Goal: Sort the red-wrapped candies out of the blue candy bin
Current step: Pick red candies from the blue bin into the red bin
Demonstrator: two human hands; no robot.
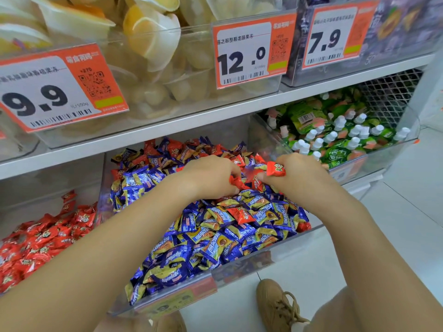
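Already one red-wrapped candy (276,169) sat pinched at the fingertips of the right hand (298,174), raised just above the pile, its long axis lying roughly left to right across the view. Just below and to the left of it, more red candies (236,184) were bunched under the curled fingers of the left hand (211,178), which grasped them at the surface of the heap. Both grips were therefore clenched on red wrappers, with the hands near each other over the back half of the blue candy bin (239,264).

A further stray red candy (241,214) lay among the blue-and-gold wrappers nearer the front, below both hands and about midway between them; its long axis ran on a slight diagonal. More red ones (175,149) showed along the far edge of the bin.

The red candy bin (43,236) stood to the left, beside the blue one, so the left hand was nearer to it. My judgement is that the coming move would turn on carrying the held candies leftward across the divider.

Both forearms reached forward and down from the bottom corners, wrists bent downward. Above, the shelf (167,130) carried clear bins with price tags (249,51).
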